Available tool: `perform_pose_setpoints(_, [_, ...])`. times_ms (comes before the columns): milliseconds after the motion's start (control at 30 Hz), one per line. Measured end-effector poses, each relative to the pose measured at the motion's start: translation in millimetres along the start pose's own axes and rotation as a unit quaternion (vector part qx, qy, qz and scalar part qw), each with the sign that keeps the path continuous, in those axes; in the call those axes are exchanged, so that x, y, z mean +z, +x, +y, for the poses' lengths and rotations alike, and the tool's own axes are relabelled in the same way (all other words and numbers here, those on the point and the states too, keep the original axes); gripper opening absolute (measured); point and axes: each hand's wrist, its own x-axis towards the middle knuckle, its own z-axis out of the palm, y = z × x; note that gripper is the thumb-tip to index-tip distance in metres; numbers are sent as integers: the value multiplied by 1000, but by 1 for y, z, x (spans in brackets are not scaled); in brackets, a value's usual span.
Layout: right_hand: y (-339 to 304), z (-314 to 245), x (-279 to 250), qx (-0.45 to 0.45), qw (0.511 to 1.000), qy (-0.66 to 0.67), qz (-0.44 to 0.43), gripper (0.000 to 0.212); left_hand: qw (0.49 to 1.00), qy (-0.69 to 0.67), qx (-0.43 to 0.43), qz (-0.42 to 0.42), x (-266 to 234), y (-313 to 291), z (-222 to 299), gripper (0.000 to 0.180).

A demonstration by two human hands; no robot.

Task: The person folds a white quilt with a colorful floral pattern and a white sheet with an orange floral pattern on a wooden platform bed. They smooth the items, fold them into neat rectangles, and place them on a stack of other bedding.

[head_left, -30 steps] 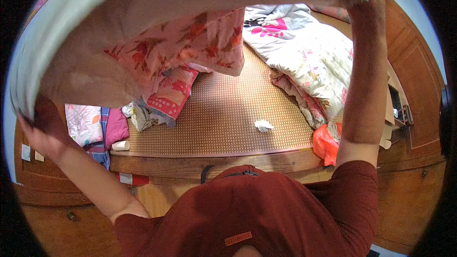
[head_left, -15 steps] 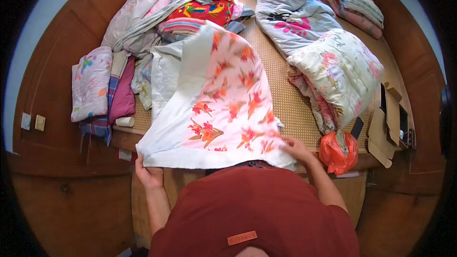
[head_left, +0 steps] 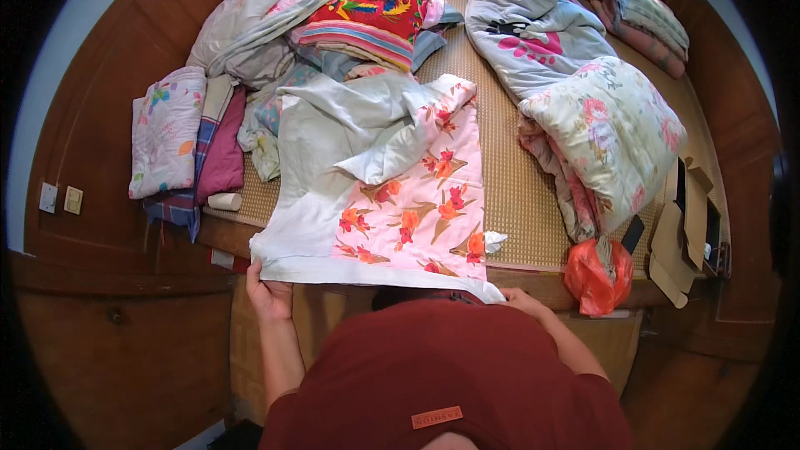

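Note:
A white cloth with a pink flower-printed panel (head_left: 408, 217) lies spread at the near edge of the bed, its far part folded over and rumpled. My left hand (head_left: 269, 293) is closed on the near left corner of this cloth. At the near right corner, my right hand (head_left: 521, 300) pinches the hem, partly hidden by my red shirt. A small crumpled white piece (head_left: 494, 242) rests just beside the cloth's right edge.
Folded bedding (head_left: 171, 133) and a heap with a red embroidered pillow (head_left: 375, 21) are at the left. To the right lie a grey blanket (head_left: 533, 25), a floral quilt (head_left: 608, 129), a red plastic bag (head_left: 596, 279) and an opened cardboard box (head_left: 679, 242). A woven mat (head_left: 525, 217) covers the bed.
The cloth's raised, billowing far part has dropped onto the bed and folded over. My right hand has moved down to the near right corner; my left still grips its corner.

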Motion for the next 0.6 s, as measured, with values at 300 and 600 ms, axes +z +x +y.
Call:
perform_pose_setpoints(300, [88, -198, -83, -274, 795, -384, 381, 35, 992, 123, 2, -35, 106, 104, 21, 31])
perform_pose_setpoints(600, [-212, -491, -41, -774, 566, 37, 281, 45, 813, -26, 251, -524, 199, -78, 156, 39])
